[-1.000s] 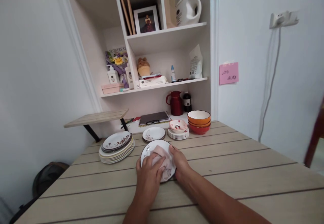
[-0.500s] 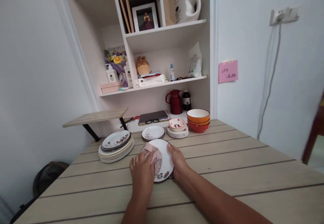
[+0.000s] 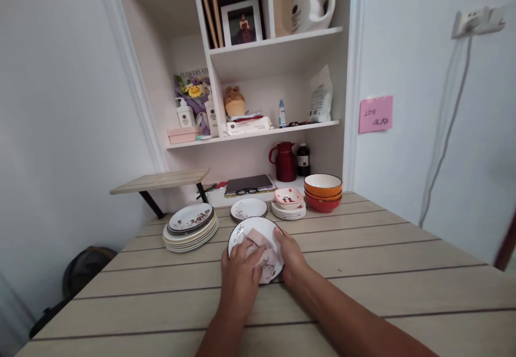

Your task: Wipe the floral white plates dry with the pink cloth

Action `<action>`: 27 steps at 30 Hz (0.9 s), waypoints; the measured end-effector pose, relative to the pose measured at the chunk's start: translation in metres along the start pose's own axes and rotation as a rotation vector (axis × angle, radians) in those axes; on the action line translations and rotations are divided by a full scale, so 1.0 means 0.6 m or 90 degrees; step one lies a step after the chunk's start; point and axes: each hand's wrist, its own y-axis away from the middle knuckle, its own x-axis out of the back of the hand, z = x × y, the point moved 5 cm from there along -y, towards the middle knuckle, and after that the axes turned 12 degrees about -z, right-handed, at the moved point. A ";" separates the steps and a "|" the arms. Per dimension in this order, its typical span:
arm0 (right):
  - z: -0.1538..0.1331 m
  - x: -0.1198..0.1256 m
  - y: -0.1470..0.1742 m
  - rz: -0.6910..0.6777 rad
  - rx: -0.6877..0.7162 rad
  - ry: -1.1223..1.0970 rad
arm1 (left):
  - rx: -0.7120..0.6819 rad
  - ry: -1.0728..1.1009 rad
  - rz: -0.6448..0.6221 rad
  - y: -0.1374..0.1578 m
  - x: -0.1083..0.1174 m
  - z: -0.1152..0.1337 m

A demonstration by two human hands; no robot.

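A white plate (image 3: pixel 236 234) with a dark rim and a brown floral print is held above the near part of the table. My right hand (image 3: pixel 291 255) grips its right edge, thumb on the upper face and the other fingers hidden beneath. Bunched under the fingers of my left hand (image 3: pixel 242 271) is a pale pink cloth (image 3: pixel 269 257), pressed against the plate's face. The cloth covers the lower middle of the plate. Just beyond it lies a short stack of similar plates (image 3: pixel 249 208).
Left stands a taller plate stack (image 3: pixel 190 230) near a small raised wooden shelf (image 3: pixel 161 180). Back right are small dishes (image 3: pixel 288 206) and stacked orange and red bowls (image 3: pixel 323 193). Behind, a red jug (image 3: pixel 285 163) and a laptop (image 3: pixel 248 184) sit under white shelving (image 3: pixel 278 56).
My left hand has moved the cloth from the plate's upper left to its lower middle and right. The plate's floral print now shows at the upper left. The view has shifted slightly left.
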 end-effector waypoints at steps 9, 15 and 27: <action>-0.002 -0.011 0.012 0.022 0.031 0.046 | 0.148 -0.008 0.019 -0.006 0.003 -0.034; -0.004 -0.011 0.014 0.039 0.029 0.024 | 0.136 -0.047 0.023 -0.006 0.008 -0.027; -0.007 0.000 0.005 0.040 0.041 -0.017 | 0.037 -0.016 0.003 0.000 -0.006 -0.007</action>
